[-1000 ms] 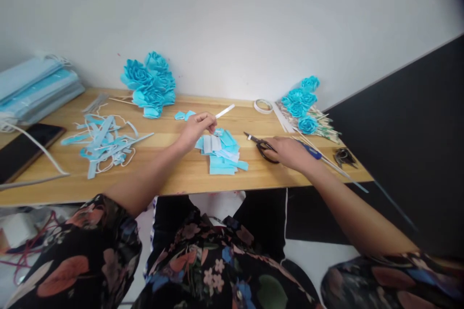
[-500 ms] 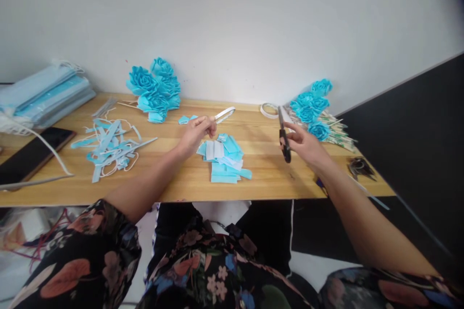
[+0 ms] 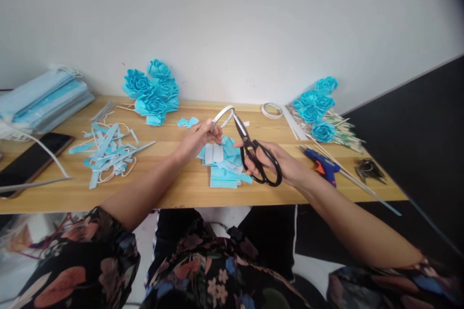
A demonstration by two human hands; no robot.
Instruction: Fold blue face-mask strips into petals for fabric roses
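My left hand (image 3: 195,138) pinches one end of a curved white strip (image 3: 222,114) above the wooden table (image 3: 174,183). My right hand (image 3: 279,163) grips black scissors (image 3: 255,154) by their loops, and the blade tips point up at the strip. Beneath both hands lies a small pile of cut blue and white mask pieces (image 3: 224,162).
Blue fabric roses (image 3: 151,91) lie by the wall, and more roses on sticks (image 3: 319,111) at the right. A tape roll (image 3: 272,110), a blue glue gun (image 3: 322,165), blue trimmings (image 3: 108,150), stacked face masks (image 3: 43,99) and a phone (image 3: 29,161) share the table.
My right hand lifted the scissors off the table and carried them left to the strip. The glue gun that the hand had covered now shows. My left hand stayed in place.
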